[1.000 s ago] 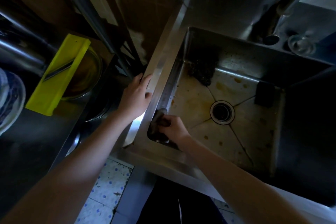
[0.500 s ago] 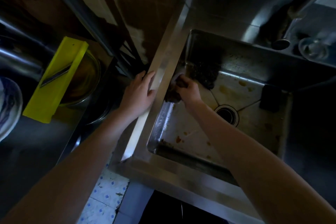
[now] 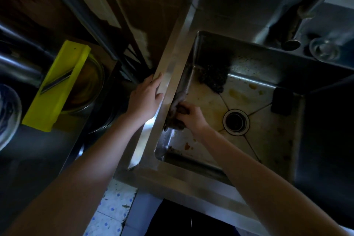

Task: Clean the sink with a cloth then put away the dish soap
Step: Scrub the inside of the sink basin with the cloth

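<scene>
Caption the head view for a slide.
Right hand grips a dark cloth against the stained sink wall; left hand rests on the rim.

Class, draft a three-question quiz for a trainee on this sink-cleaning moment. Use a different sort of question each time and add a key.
1. True or false: the left hand lies flat on the rim of the sink.
2. Which hand grips the cloth? A: the left hand. B: the right hand. C: neither hand.
3. Fill the gap: the cloth is held against the sink's ____ inner wall, on the side away from the drain.

Key: 1 true; 2 B; 3 left.
</scene>
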{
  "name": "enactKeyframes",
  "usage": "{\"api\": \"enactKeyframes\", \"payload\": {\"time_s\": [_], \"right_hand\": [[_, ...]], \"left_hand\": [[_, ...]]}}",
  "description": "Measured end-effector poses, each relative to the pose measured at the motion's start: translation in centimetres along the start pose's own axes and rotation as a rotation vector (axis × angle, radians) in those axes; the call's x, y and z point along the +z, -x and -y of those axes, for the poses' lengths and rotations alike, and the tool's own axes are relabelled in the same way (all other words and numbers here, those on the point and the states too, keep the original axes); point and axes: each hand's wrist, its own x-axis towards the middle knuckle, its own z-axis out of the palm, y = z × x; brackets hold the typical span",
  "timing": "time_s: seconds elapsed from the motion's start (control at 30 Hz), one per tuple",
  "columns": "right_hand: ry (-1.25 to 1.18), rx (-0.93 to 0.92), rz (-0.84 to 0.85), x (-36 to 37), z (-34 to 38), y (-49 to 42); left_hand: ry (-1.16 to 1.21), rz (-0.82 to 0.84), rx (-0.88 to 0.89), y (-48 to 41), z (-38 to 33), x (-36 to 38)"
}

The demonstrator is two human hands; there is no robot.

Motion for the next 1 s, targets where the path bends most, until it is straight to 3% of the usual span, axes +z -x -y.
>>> {"api": "enactKeyframes", "payload": {"time_s": [0.27,0.47,0.67,0.7,0.77,0.8,0.9,1.0], "right_hand": [[0.287,0.013,0.189,1.8,-3.1,5.5],[0.411,0.068,0.298,1.8,-3.3,5.6],[0.656,-0.008,0.364,1.7,-3.9,4.8],[0.639,-0.010,0.351,2.0,-4.0,4.4],[0.318,0.122,0.199,2.8,-4.0,4.2],[0.272,0.153,0.205,3.0,-4.3,3.9],[0.550,0.082,0.143,3.1,-4.9,3.2],[0.419,0.134,0.112,2.7,-4.8,2.0]], "left_hand": [[-0.119,-0.009,0.019,1.0,-0.5,0.5],[-0.125,-0.065,0.048,2.5,-1.3,0.7],[-0.152,-0.044,0.078,2.4,-0.9,0.8],[-0.152,-0.041,0.090,2.3,-0.9,0.9],[-0.167,-0.043,0.117,1.9,-1.0,0.9],[-0.180,-0.045,0.127,1.7,-1.1,0.8],[-0.193,-0.038,0.146,0.8,-1.3,0.6],[-0.168,-0.028,0.150,0.0,-1.4,0.4]]}}
